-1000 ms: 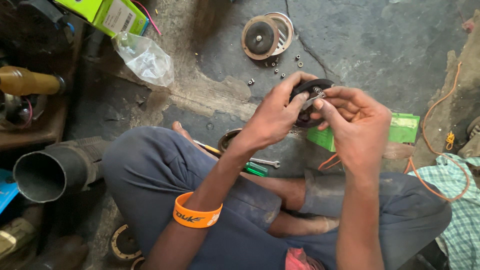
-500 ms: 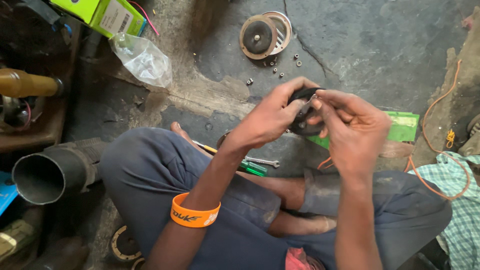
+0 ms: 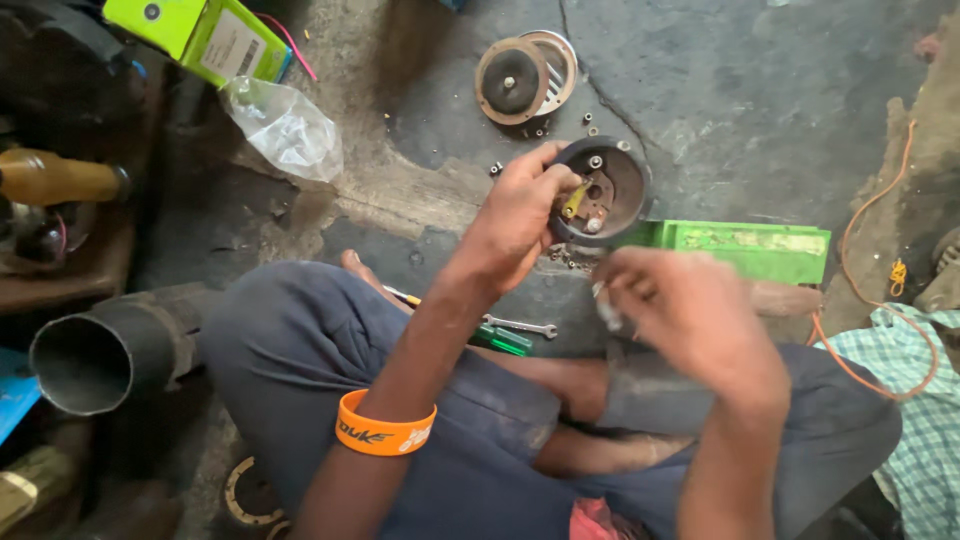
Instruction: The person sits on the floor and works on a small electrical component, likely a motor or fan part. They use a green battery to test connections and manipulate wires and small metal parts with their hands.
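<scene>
Housing: round black housing (image 3: 610, 190), open side up, held just above the concrete floor (image 3: 760, 110), in front of the person's crossed legs; brown plate, small metal studs and a yellow-tipped piece show inside it.
Left hand: left hand (image 3: 515, 215) holds the housing by its near-left rim, thumb over the edge, grip closed on it and tilting the open face toward the camera.
Right hand: right hand (image 3: 690, 320) sits just below the housing, apart from it and motion-blurred; fingers curled narrow around something small and pale, though I cannot tell what.
Step in hand: by my reading, work on the housing's inside parts, with one hand steadying and the other drawn off with a small piece or ready to go in.
Next move calls for: a steady left-hand hold with the open face level, and a fine fingertip approach by the right hand to the studs near the centre; loose hardware could drop out if the housing tips.
Nearby on floor: small screws and nuts (image 3: 560, 125) scattered beside a second round disc part (image 3: 512, 80); flat green box (image 3: 750, 248) just behind the housing; open-end spanner (image 3: 520, 326) and green-handled screwdriver (image 3: 500, 341) by the knee.
Further off: crumpled clear plastic bag (image 3: 285, 130), dark pipe (image 3: 100, 355), orange cable (image 3: 880, 210).
Wrist: orange wristband (image 3: 385, 432) on the left forearm.
</scene>
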